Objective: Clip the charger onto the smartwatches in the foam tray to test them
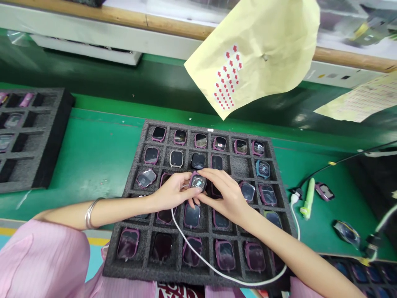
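Observation:
A purple-rimmed smartwatch body (197,182) with a lit dial is held over the middle of a dark foam tray (242,165). My left hand (176,190) grips its left side, thumb along the lower edge. The fingers of my right hand (225,194) close on its right side and top corner. A white cable (198,254) runs up to my left hand; its end is hidden behind the fingers. Around both hands, the tray's compartments hold several watch bodies, mostly purple, one pale-framed (176,159) and one blue (263,169).
Another foam tray (52,136) stands at the left. Right of the main tray lie a green pen-like tool (308,198), a purple watch body (324,191) and a cable connector (296,195). Yellow paper with red arrow stickers (254,54) hangs above the green bench (96,140).

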A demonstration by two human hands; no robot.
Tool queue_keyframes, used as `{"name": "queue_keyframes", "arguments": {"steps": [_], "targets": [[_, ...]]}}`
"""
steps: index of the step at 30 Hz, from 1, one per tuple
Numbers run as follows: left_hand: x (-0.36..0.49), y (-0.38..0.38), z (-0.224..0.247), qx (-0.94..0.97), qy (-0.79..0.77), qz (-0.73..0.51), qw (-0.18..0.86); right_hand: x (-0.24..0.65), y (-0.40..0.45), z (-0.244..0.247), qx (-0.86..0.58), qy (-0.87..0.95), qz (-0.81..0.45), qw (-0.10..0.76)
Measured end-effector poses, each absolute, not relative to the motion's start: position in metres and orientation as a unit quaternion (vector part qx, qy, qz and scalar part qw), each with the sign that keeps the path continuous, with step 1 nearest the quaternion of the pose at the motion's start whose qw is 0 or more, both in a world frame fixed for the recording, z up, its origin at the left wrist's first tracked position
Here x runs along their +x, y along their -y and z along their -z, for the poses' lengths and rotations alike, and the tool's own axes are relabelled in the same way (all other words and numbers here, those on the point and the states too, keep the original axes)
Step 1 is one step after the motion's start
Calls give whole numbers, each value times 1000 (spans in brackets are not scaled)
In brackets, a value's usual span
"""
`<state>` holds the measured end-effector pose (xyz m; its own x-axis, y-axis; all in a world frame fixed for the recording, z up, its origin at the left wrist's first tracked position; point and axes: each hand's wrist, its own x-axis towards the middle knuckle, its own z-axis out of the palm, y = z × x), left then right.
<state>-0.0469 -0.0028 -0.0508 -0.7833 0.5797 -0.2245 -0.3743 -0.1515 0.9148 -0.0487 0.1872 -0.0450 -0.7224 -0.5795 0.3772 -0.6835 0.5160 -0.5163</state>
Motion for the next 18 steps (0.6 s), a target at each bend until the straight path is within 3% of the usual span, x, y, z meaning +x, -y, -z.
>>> {"name": "queue_keyframes", "arguments": {"steps": [10,18], "targets": [[-44,6,51,108,-607,-710,339,-46,-186,43,364,859,-349,87],[-44,5,53,134,-642,-696,292,-45,-188,45,373,854,-348,102]]}}
